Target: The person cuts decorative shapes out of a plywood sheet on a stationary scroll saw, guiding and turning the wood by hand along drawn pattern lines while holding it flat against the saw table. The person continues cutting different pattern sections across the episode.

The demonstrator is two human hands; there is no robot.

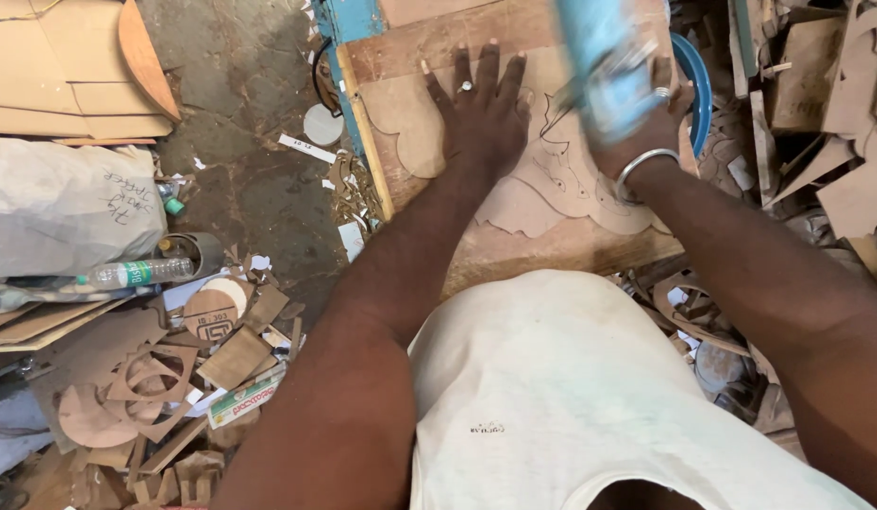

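My left hand (483, 109) lies flat, fingers spread, on a thin brown board cut in a curvy ornamental outline (552, 194), pressing it onto a wooden workbench (514, 250). A ring sits on one finger. My right hand (646, 118), with a ring and a metal bangle at the wrist, grips a light blue power tool (604, 66), blurred, standing on the right part of the cut board over its carved pattern.
Off-cuts and cut-out board shapes (155, 378) litter the floor at left, with a plastic bottle (136, 274), a white sack (66, 203) and stacked boards (61, 71). A blue round rim (695, 80) shows behind my right hand. More board scraps (835, 113) pile at right.
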